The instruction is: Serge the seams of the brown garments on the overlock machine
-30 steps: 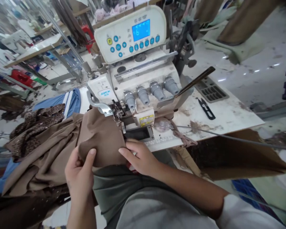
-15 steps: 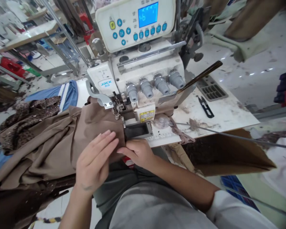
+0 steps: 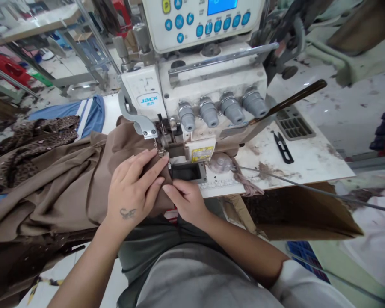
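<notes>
Lying flat on the brown cloth (image 3: 98, 179), the left hand (image 3: 131, 188) has its fingers stretched out and pinches nothing. Its fingertips reach just beside the metal foot (image 3: 161, 152) of the sewing machine (image 3: 192, 92); I cannot tell whether they touch it. The right hand (image 3: 189, 201) is closed on the cloth's right edge, gripping it between the thumb and bent fingers, with part of that grip hidden. The brown cloth lies at the front of the machine, running under the left hand and up to the foot, and spreads in loose folds to the left, near a spotted cloth (image 3: 48, 132) and a blue cloth (image 3: 98, 113) with 2 white stripes.

Across the machine sit 4 gray knobs (image 3: 209, 112) in a row, with a yellow label (image 3: 202, 153) below them. The control panel (image 3: 192, 38) above has blue buttons and a lit screen (image 3: 223, 6), cut off at the top of the view. A brown stick (image 3: 295, 99) juts from the machine's right end. On the white table (image 3: 321, 169), black scissors (image 3: 284, 147) lie near a gray tray (image 3: 300, 136) with compartments. An open cardboard box (image 3: 308, 231) sits below the table's near edge.
</notes>
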